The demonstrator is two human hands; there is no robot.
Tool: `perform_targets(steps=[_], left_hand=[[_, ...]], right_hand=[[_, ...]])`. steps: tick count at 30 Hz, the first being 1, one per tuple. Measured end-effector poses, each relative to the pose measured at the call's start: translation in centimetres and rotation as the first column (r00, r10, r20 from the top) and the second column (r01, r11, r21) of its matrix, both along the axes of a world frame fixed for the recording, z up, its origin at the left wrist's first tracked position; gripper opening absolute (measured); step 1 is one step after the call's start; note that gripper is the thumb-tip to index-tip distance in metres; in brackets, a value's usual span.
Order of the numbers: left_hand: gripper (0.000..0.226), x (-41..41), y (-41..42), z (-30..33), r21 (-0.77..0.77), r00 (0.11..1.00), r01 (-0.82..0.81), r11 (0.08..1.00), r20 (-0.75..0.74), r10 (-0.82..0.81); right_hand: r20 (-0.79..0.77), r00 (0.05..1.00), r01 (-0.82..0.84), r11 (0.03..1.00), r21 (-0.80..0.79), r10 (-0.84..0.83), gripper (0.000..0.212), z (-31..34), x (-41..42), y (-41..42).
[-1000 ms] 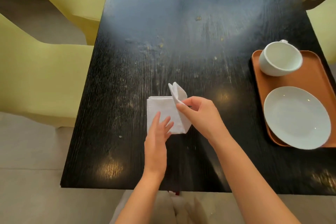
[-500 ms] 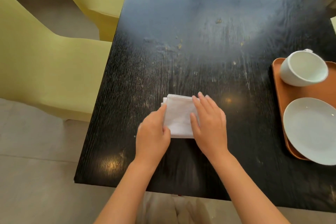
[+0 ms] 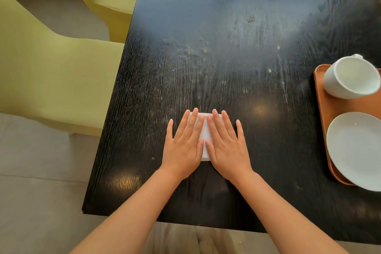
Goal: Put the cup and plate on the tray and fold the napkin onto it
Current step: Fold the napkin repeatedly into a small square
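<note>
A folded white napkin (image 3: 205, 140) lies on the black table (image 3: 226, 57) near its front edge, mostly covered by my hands. My left hand (image 3: 184, 144) lies flat on its left half, fingers spread. My right hand (image 3: 225, 144) lies flat on its right half, fingers spread. Only a narrow strip of napkin shows between them. At the right edge an orange tray (image 3: 323, 117) carries a white cup (image 3: 350, 77) at the back and a white plate (image 3: 356, 148) in front of it.
Yellow-green chairs (image 3: 51, 72) stand along the table's left side, a second one further back. The table's front edge runs just below my forearms. Pale floor shows at the lower left. Small crumbs dot the middle of the table.
My right hand laid the raised napkin flap down. Both hands then flattened onto the folded napkin with fingers spread. The camera shifted left, so the tray sits nearer the right edge.
</note>
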State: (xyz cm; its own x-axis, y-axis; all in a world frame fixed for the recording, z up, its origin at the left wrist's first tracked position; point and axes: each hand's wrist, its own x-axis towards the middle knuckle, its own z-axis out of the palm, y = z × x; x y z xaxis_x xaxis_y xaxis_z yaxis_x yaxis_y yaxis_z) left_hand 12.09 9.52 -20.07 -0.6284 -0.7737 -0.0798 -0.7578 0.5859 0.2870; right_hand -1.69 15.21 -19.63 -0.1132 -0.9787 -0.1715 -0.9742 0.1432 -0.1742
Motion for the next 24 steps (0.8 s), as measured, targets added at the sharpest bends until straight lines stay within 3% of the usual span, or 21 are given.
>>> perform_targets(steps=[9, 16, 20, 22, 24], left_hand=[[0.057, -0.1, 0.1, 0.9, 0.019, 0.998, -0.030, 0.999, 0.050, 0.029], [0.055, 1.5, 4.0, 1.5, 0.097, 0.974, -0.226, 0.969, 0.029, 0.225], [0.054, 1.6, 5.5, 1.8, 0.102, 0.968, -0.252, 0.962, 0.048, 0.248], [0.052, 1.6, 5.6, 1.7, 0.107, 0.968, -0.250, 0.962, 0.028, 0.249], [0.057, 1.6, 5.5, 1.6, 0.139, 0.967, -0.254, 0.957, 0.024, 0.253]], right_hand=[[-0.004, 0.995, 0.103, 0.994, 0.027, -0.103, 0.060, 0.5, 0.8, 0.7], [0.060, 0.974, 0.216, 0.974, 0.070, -0.220, 0.064, 1.3, 1.8, 5.7], [0.104, 0.959, 0.273, 0.959, -0.083, -0.264, 0.055, 2.5, 2.6, 6.2], [0.279, 0.885, 0.426, 0.890, -0.165, -0.372, 0.041, 2.8, 2.7, 5.7], [0.488, 0.714, 0.608, 0.791, -0.077, -0.502, 0.041, 3.2, 2.6, 4.6]])
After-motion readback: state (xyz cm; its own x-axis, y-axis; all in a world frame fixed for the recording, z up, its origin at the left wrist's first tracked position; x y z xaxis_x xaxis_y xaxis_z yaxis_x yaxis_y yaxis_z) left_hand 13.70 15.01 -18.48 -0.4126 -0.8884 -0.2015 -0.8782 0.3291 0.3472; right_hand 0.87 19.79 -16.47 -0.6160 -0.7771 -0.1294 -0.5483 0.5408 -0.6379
